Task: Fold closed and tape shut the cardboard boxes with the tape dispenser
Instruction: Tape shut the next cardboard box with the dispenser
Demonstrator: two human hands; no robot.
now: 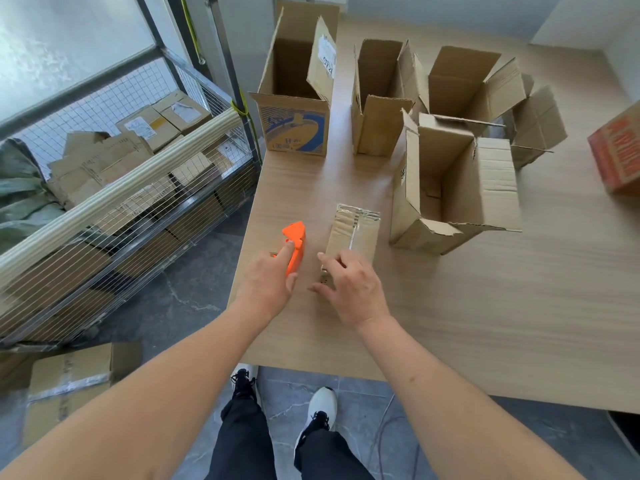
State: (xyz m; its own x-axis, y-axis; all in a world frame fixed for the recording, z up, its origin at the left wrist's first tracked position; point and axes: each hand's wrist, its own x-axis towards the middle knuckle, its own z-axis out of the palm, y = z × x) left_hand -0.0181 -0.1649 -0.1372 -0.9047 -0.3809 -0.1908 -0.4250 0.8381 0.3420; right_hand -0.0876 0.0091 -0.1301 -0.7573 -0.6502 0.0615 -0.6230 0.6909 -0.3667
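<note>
From the head camera I look down on a pale wood-grain table (450, 323) with my two bare arms reaching forward. My left hand (268, 282) is wrapped around the orange tape dispenser (295, 242), index finger laid along its top, the tool's nose pointing away from me near the table's left edge. Just beside it, my right hand (353, 289) rests on the near end of a small closed box (355, 233), fingers curled over its edge; clear tape shines along its top seam and over its far end.

Further back stand the open cardboard boxes with flaps up: a tall one with blue print (294, 98) at the far left, a narrow one (377, 102) beside it, another (464, 84) to the right, and a larger one (453, 188) nearest the small box. A smaller open box (535, 126) sits behind that one. A red carton (616, 150) shows at the right edge.

Left of the table, a wire cage (121, 188) holds more cardboard boxes, and a taped box (69, 386) lies on the grey floor. My white shoes (320, 407) show below the table edge.
</note>
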